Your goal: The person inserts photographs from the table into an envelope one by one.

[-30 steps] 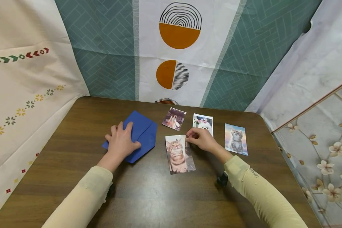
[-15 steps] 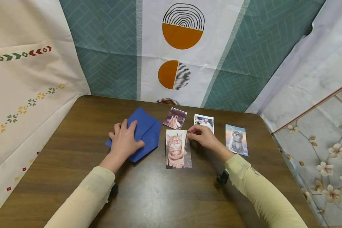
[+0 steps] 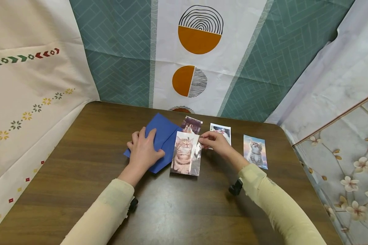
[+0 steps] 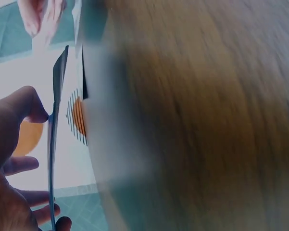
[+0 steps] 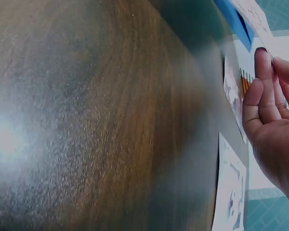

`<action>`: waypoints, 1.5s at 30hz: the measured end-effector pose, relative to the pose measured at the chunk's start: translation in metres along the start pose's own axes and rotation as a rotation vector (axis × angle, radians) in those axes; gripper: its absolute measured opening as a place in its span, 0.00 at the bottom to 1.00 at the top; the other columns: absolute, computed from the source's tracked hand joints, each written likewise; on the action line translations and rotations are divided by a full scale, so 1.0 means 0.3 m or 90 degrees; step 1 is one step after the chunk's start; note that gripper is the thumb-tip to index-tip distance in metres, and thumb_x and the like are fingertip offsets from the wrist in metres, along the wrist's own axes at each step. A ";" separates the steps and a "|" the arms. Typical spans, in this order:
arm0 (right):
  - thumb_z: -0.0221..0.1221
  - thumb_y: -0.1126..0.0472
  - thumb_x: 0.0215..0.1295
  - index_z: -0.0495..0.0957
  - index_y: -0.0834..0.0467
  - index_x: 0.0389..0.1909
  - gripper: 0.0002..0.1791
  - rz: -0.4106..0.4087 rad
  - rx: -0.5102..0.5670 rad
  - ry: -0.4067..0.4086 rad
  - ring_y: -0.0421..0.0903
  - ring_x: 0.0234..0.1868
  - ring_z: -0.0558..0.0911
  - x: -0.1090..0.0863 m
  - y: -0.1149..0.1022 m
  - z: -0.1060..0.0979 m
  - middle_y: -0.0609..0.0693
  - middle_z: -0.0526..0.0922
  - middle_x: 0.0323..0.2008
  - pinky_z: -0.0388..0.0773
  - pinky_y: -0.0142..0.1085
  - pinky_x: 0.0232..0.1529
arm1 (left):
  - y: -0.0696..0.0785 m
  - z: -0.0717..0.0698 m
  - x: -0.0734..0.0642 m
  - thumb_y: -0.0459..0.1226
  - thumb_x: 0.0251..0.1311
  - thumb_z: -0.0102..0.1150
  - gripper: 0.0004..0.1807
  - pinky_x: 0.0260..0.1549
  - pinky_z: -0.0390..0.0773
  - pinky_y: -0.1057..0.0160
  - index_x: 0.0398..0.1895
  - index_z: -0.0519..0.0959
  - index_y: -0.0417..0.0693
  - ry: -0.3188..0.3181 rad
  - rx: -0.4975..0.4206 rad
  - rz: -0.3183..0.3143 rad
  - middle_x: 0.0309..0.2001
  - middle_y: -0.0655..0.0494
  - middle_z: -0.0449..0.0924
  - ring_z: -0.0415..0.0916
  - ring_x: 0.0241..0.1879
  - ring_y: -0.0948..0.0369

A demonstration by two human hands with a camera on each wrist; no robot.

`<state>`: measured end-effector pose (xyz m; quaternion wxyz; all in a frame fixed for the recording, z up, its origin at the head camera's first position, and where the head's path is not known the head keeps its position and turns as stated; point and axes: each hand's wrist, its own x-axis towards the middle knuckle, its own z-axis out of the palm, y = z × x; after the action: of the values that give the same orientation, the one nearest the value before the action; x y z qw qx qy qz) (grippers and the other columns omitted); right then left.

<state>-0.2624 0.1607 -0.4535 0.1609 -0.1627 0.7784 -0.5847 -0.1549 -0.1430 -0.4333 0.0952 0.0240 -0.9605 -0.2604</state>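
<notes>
In the head view my left hand (image 3: 144, 149) holds a blue envelope (image 3: 164, 127), with an open-looking fold across its face. The left wrist view shows the envelope (image 4: 52, 144) edge-on and off the table, between thumb and fingers. My right hand (image 3: 216, 143) pinches the upper right corner of a cat photo (image 3: 182, 154) between thumb and fingertip. This glossy print shows an orange tabby and is raised off the table. Its left edge overlaps the envelope's right side in the head view; whether they touch I cannot tell.
Behind the cat photo lies a photo of a robed figure (image 3: 192, 124), partly covered. A white dog photo (image 3: 220, 129) sits behind my right hand. Farther right lies a grey kitten photo (image 3: 255, 151). All rest on a brown wooden table (image 3: 184, 211), with hanging cloths beyond its far edge.
The cat photo has moved left and up in my right hand, from beside the envelope to overlapping it. My left hand and the envelope have shifted slightly right.
</notes>
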 end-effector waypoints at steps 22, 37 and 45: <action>0.65 0.69 0.72 0.81 0.67 0.42 0.04 0.059 0.019 0.010 0.40 0.28 0.84 0.076 0.003 0.053 0.46 0.85 0.25 0.83 0.33 0.36 | 0.097 0.022 0.003 0.49 0.58 0.73 0.44 0.55 0.66 0.23 0.77 0.71 0.42 0.023 -0.007 -0.025 0.79 0.28 0.56 0.55 0.73 0.31; 0.64 0.69 0.74 0.81 0.67 0.41 0.03 0.039 0.034 0.034 0.39 0.28 0.86 0.105 -0.024 0.064 0.45 0.86 0.28 0.84 0.32 0.37 | 0.134 0.033 0.000 0.49 0.57 0.75 0.45 0.55 0.66 0.23 0.77 0.72 0.43 0.046 -0.015 -0.020 0.78 0.30 0.57 0.55 0.73 0.31; 0.63 0.71 0.74 0.80 0.71 0.44 0.05 0.032 0.063 0.046 0.38 0.29 0.87 0.117 -0.036 0.080 0.44 0.87 0.29 0.85 0.33 0.38 | 0.139 0.037 0.002 0.49 0.56 0.75 0.44 0.55 0.67 0.24 0.76 0.73 0.42 0.051 -0.006 -0.022 0.78 0.31 0.57 0.55 0.73 0.32</action>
<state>-0.2825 0.1217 -0.4515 0.1550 -0.1135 0.7575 -0.6239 -0.1575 -0.1016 -0.4214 0.1291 0.0509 -0.9541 -0.2655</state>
